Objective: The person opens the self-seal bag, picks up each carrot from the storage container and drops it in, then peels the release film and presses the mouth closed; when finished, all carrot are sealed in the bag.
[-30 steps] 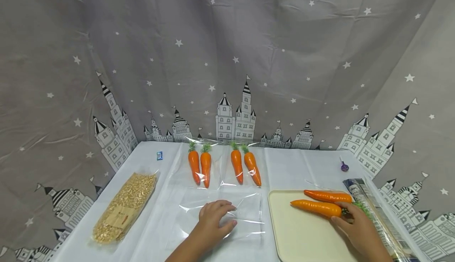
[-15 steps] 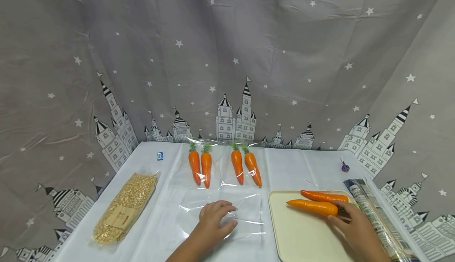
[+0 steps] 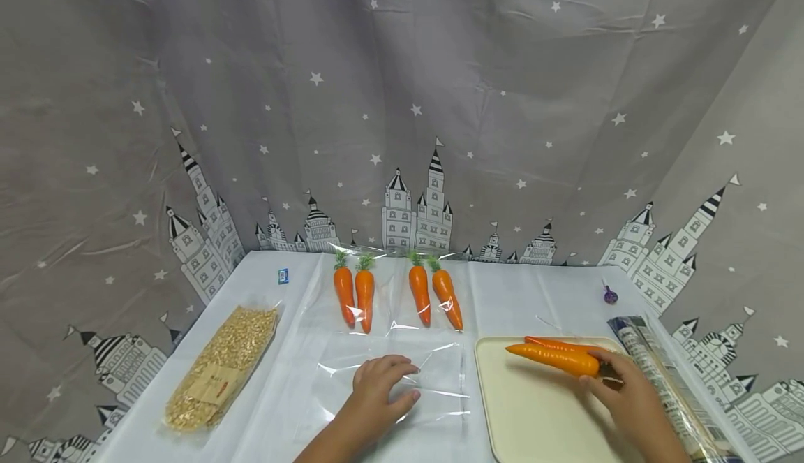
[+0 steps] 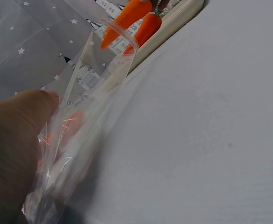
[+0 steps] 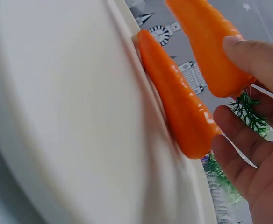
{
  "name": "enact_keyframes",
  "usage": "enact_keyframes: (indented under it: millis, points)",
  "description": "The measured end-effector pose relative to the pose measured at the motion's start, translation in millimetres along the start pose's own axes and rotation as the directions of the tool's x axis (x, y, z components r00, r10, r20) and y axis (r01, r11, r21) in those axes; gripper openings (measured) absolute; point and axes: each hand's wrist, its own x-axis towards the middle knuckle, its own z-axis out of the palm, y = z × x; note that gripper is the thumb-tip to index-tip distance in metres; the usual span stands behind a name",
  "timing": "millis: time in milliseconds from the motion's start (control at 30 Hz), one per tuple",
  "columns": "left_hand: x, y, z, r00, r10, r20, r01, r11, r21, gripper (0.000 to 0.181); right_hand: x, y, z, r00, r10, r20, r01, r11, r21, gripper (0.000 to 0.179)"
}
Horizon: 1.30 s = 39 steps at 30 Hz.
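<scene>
At the left, the left hand [image 3: 380, 387] is spread loosely over a clear bag [image 3: 440, 415], its fingers gently bent. To the right, above the far part of the cream tray [image 3: 534, 424], a carrot [image 3: 555, 360] is pinched near its leafy end by the right hand [image 3: 631, 394], its long axis set sideways, its tip pointed left toward the bag.
</scene>
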Motion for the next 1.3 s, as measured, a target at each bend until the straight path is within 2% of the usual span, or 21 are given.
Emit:
enact_keyframes:
  millis: [133, 267, 467, 767, 933, 1133, 1300]
  points:
    - [0.2, -0.2, 0.3, 1.0, -0.007, 0.004, 0.007, 1.0, -0.005, 0.03, -0.4, -3.1, -4.3, 0.999, 0.002, -0.041, -0.003, 1.0, -0.025, 0.053]
    - [1.0, 0.3, -0.5, 0.999, -0.023, 0.024, 0.023, 1.0, -0.007, 0.03, -0.3, -7.4, -8.3, 0.999, 0.007, -0.046, -0.008, 1.0, -0.008, 0.053]
    - [2.2, 0.7, -1.3, 0.998, -0.038, 0.051, 0.039, 0.999, -0.013, 0.03, 0.7, -12.0, -9.2, 0.998, -0.013, -0.068, 0.009, 0.998, -0.059, 0.051]
    - [2.0, 0.2, -1.1, 0.998, -0.034, 0.044, 0.034, 0.999, -0.007, 0.031, 1.7, -22.3, -6.8, 1.0, -0.022, -0.022, 0.022, 1.0, -0.012, 0.053]
    - [2.1, -0.1, -1.2, 0.998, -0.035, 0.044, 0.035, 0.999, -0.013, 0.031, 3.4, -27.0, -0.1, 0.996, -0.071, -0.059, 0.069, 0.997, -0.047, 0.05]
    - [2.0, 0.6, -1.1, 1.0, -0.017, 0.025, 0.018, 1.0, -0.01, 0.031, 3.1, -32.0, 10.9, 0.98, -0.158, -0.123, 0.162, 0.987, 0.018, 0.048]
    - [1.9, 0.7, -0.4, 1.0, -0.014, 0.023, 0.014, 1.0, -0.01, 0.031, 2.6, -40.2, 16.8, 0.975, -0.184, -0.121, 0.189, 0.982, 0.03, 0.048]
